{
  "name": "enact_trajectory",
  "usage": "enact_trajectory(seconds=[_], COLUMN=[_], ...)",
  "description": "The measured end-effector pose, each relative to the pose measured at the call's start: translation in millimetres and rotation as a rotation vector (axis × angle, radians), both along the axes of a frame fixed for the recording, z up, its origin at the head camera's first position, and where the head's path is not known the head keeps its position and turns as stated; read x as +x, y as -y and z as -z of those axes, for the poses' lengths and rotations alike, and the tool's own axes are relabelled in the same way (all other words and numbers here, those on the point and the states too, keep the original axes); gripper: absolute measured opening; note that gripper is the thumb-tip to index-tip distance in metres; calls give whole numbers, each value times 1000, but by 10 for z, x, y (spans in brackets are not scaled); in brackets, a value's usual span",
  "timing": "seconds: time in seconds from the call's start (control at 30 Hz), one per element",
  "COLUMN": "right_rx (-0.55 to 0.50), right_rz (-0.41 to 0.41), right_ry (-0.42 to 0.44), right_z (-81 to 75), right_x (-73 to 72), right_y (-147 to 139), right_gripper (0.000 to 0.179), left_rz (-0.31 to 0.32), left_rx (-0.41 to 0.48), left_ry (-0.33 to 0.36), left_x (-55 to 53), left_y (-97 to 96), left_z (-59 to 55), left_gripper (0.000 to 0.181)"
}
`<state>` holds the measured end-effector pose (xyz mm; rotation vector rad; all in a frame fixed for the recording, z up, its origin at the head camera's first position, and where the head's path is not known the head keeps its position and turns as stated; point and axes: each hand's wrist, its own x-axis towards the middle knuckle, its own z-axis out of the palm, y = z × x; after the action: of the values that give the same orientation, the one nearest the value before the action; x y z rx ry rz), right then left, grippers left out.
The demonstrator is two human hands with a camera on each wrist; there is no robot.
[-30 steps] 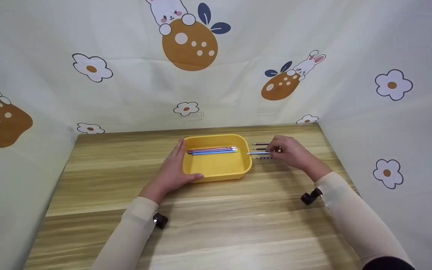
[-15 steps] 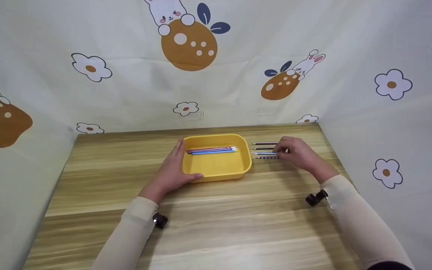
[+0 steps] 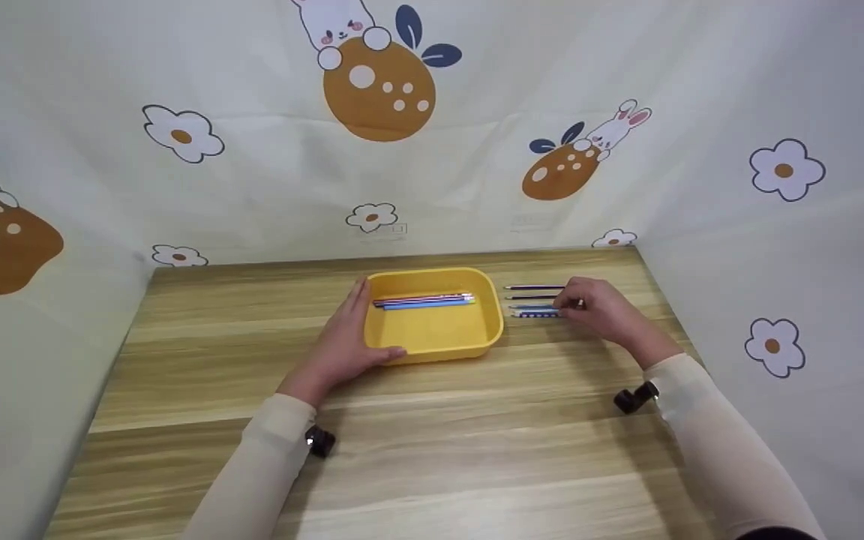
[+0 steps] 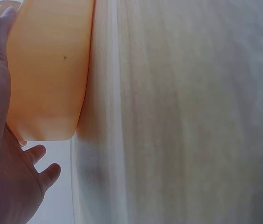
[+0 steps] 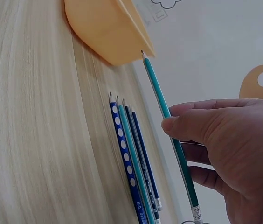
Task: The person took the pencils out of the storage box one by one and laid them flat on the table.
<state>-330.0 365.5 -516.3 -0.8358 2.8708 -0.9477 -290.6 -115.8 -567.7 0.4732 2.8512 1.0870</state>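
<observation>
My right hand [image 3: 601, 309] pinches a teal pencil [image 5: 158, 91] between thumb and fingers, its sharpened tip pointing left at the yellow basket [image 3: 439, 349]. In the right wrist view this pencil hangs above a row of several others: a blue one with white dots [image 5: 123, 144], a second teal one [image 5: 132, 142] and darker blue ones [image 5: 143, 151]. My left hand [image 3: 338, 345] holds the basket's left end, thumb on the front wall and fingers along the left side. Striped and blue pencils [image 3: 424, 301] lie inside the basket, near its back wall.
A wood-grain table [image 3: 432, 450] carries everything. Pale printed cloth [image 3: 267, 172] with rabbits and flowers rises behind the table and at both sides. The row of pencils lies just right of the basket. Small black cameras [image 3: 631, 399] sit at the wrists.
My right hand has moved right with the teal pencil, whose tip has left the basket's right rim. The left hand and the basket stay in place.
</observation>
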Motion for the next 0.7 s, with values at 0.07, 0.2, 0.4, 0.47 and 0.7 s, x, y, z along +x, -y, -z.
enact_trajectory(seconds=[0.07,0.2,0.4,0.47,0.7], right_rx=[10,28,8,-2,7], right_rz=[11,16,-10,-15,3], right_ry=[8,14,-17,-27,-8], right_z=[19,57,131,161,243], right_x=[-4,-12,2,8,13], right_y=[-9,-25,-41,-41,-31], right_gripper=[13,13,15,16,17], left_rz=[1,-6,-10,-7,7], left_rx=[3,7,8,10,19], left_ry=[-4,8,17,14,-6], left_x=[-1,-6,0,3,5], left_y=[2,7,10,9,7], left_z=[-2,1,-5,-10,-17], left_gripper=[141,142,142,142,141])
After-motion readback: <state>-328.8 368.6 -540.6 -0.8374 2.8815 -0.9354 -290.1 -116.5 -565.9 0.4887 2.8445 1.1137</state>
